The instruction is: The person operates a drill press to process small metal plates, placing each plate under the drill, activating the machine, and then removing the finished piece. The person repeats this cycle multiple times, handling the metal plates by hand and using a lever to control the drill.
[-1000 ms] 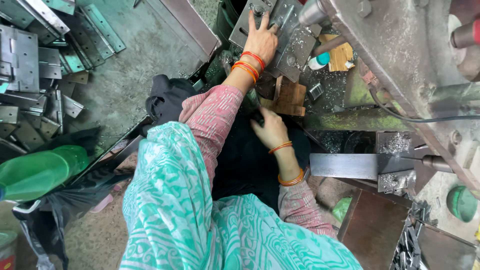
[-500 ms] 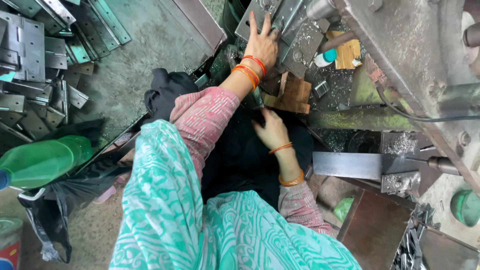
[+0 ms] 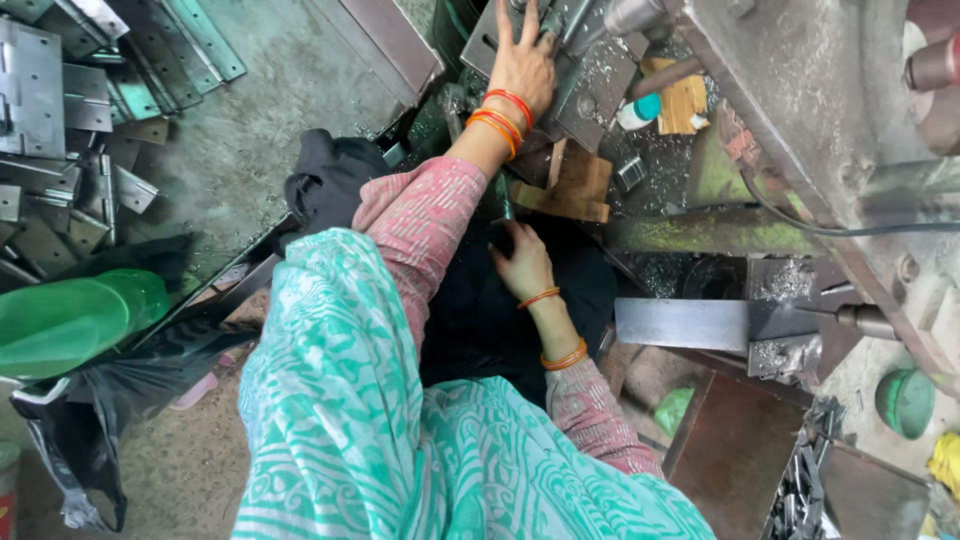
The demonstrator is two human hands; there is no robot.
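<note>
The left hand (image 3: 522, 62) lies flat with the fingers spread on a grey metal plate (image 3: 575, 75) at the foot of the machine (image 3: 800, 90); its grip is open and closes on nothing, it only presses on the plate. Metal chips lie on this plate. The right hand (image 3: 522, 265) is lower, over a dark cloth on the lap, with the fingers curled around a small dark tool (image 3: 505, 200) that points up; how firm the hold is I cannot tell. A wooden block (image 3: 575, 185) lies between the two hands. At the far left lie stacked metal hinges (image 3: 60, 100), and below them a green plastic bowl (image 3: 70, 320).
</note>
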